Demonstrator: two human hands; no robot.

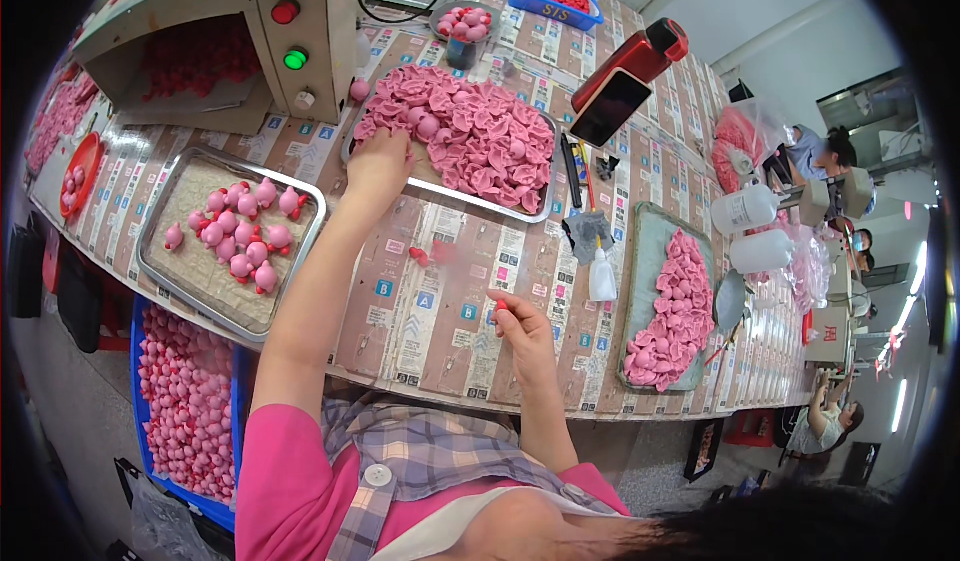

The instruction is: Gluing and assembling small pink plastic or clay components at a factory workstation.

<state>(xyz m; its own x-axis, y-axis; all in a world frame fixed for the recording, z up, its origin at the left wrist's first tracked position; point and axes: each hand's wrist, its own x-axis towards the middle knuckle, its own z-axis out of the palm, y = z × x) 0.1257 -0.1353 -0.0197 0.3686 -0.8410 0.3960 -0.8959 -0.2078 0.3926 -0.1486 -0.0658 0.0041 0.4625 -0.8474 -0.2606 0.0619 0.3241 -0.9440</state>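
Observation:
My left hand (382, 161) reaches into the left end of a metal tray (480, 204) heaped with pink petal-shaped pieces (490, 131) and a few pink balls. Its fingers are bent down and closed among the pieces; what they pinch, if anything, is hidden. Above the table's near edge, my right hand (525, 331) pinches a small red piece (500, 306) between thumb and fingertips. A few small red pieces (420, 256) lie on the table between my hands. To the left, a second metal tray (160, 251) bears several pink round figures with red parts (240, 231).
A machine with red and green buttons (300, 41) stands far left. Below the table's left edge sits a blue crate of pink figures (185, 401). To the right are a tray of pink pieces (670, 311), a glue bottle (602, 276) and a phone (612, 106). Other people (825, 421) sit farther right.

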